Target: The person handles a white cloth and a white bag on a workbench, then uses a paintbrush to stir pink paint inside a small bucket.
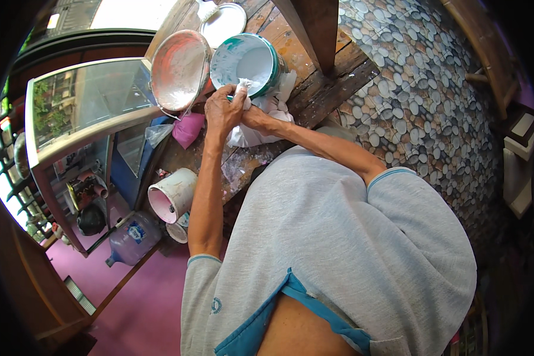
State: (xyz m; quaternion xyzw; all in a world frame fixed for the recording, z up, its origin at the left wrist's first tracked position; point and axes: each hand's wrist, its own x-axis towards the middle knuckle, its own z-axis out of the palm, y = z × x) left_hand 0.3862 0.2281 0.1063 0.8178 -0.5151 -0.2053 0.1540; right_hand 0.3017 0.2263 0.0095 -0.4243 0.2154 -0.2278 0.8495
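My left hand (pixel 222 111) is closed around the upper end of a white plastic bag (pixel 252 137), at the near rim of a teal bucket (pixel 276 65). A crumpled white tip sticks up past my fingers, over the bucket's opening. Beside it, my right hand (pixel 258 120) is closed on the same bag lower down; its fingers are partly hidden. Whitish paint (pixel 254 64) coats the inside of the bucket. Left of the bucket, a wide basin (pixel 181 71) with a wire handle leans, smeared with orange and white.
Behind the bucket lie a round white lid (pixel 228 24) and a paintbrush (pixel 207 10). A pink bag (pixel 188 129) and a white pail (pixel 173 196) are by my left arm. Further left stand a glass cabinet (pixel 89 110) and a water jug (pixel 135 238). A wooden post (pixel 311 35) rises at right.
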